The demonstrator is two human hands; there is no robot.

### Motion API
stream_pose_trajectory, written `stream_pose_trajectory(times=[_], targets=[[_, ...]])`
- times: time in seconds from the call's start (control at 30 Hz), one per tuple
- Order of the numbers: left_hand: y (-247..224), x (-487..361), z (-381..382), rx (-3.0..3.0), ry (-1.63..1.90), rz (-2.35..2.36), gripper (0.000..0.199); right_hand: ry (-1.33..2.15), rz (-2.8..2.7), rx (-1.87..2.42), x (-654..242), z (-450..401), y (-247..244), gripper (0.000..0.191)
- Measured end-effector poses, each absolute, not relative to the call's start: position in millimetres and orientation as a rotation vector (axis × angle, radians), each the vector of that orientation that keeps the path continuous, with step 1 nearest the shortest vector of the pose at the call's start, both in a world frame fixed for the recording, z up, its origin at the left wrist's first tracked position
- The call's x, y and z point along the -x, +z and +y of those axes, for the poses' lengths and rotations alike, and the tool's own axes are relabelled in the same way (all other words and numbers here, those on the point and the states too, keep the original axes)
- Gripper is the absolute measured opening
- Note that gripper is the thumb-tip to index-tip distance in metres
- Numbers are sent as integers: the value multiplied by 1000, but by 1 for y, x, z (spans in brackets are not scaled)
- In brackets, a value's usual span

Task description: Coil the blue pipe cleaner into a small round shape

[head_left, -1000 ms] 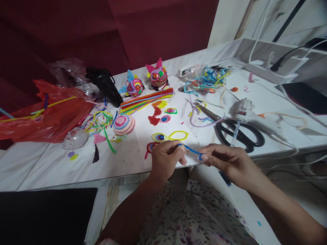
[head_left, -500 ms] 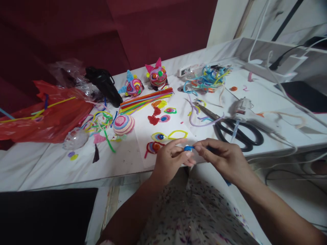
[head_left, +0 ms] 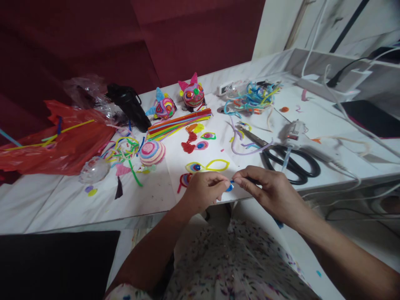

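Over the table's front edge, my left hand [head_left: 204, 187] and my right hand [head_left: 268, 187] nearly meet, fingertips pinched. A short strand of blue pipe cleaner [head_left: 231, 182] runs between them, and both hands pinch it. Just below the strand shows a small blue piece with a white edge [head_left: 230, 188], partly hidden by my left fingers. On the white paper [head_left: 175, 183] beyond lie an eye shape with a yellow outline [head_left: 195, 167], a yellow loop [head_left: 218, 165] and an eye shape with a red outline [head_left: 185, 180], partly covered by my left hand.
Black-handled scissors [head_left: 290, 164] and a glue gun [head_left: 295, 131] with its cable lie right. Behind are bundled pipe cleaners [head_left: 179, 123], two colourful animal heads [head_left: 193, 95] and a tangle of strands [head_left: 259, 98]. Left are a striped dome [head_left: 152, 153] and a red plastic bag [head_left: 71, 141].
My left hand has turned and its fingers have curled in closer. The blue piece now sits slightly lower, beneath the fingertips. My right hand has shifted slightly left.
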State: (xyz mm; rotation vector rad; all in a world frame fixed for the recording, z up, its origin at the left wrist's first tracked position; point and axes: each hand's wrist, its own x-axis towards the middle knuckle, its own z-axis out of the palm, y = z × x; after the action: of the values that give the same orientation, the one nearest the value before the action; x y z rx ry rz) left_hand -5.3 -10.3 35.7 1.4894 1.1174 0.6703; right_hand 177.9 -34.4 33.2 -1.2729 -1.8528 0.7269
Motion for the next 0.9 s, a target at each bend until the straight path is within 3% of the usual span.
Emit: stream_pose_trajectory(times=[0.17, 0.73, 0.9], targets=[[27, 2, -12, -1425, 824, 1164, 15, 643, -1859, 1395, -174, -40, 30, 22], [7, -23, -23, -1089, 1207, 1159, 11, 926, -1197, 1418, -151, -42, 7, 26], [13, -18, -18, -1015, 1094, 1066, 23, 941, -1250, 1425, -160, -36, 11, 27]])
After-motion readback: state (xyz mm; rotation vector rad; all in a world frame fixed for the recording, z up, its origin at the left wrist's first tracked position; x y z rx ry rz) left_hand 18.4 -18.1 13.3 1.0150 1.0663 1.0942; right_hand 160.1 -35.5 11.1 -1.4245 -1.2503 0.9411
